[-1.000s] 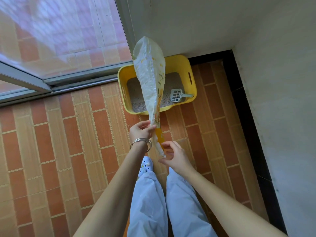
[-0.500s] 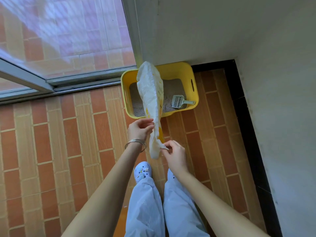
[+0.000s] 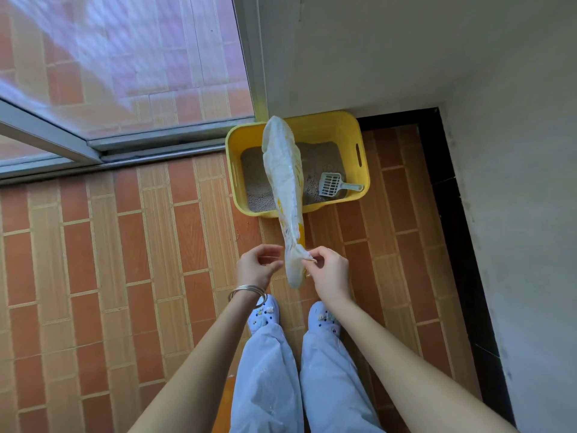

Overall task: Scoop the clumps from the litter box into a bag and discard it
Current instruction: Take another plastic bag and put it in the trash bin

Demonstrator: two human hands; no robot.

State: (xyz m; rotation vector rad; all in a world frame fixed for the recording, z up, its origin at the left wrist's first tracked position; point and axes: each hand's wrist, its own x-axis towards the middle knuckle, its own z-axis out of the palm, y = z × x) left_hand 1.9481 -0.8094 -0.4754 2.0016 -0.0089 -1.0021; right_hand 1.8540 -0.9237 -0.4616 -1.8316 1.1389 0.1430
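A white plastic bag with yellow print [image 3: 282, 170] hangs in front of me, its body bulging and its neck twisted tight. My right hand [image 3: 327, 273] pinches the twisted neck between thumb and fingers, and the loose end droops below. My left hand [image 3: 257, 264] is just left of the neck with curled fingers spread and nothing gripped. Behind the bag, on the floor in the corner, is the yellow litter box [image 3: 327, 118] holding grey litter [image 3: 256, 182]. A grey slotted scoop [image 3: 331, 184] lies in it, handle resting on the right rim.
I stand on a brick-patterned tile floor [image 3: 125, 260], my white shoes and pale trousers below the hands. A sliding glass door [image 3: 125, 73] with a metal track runs along the left. White walls close the corner at the back and right, with a black skirting strip [image 3: 452, 214].
The bag has come lower. My right hand has taken the twisted neck, and my left hand has let go of it and opened beside it.
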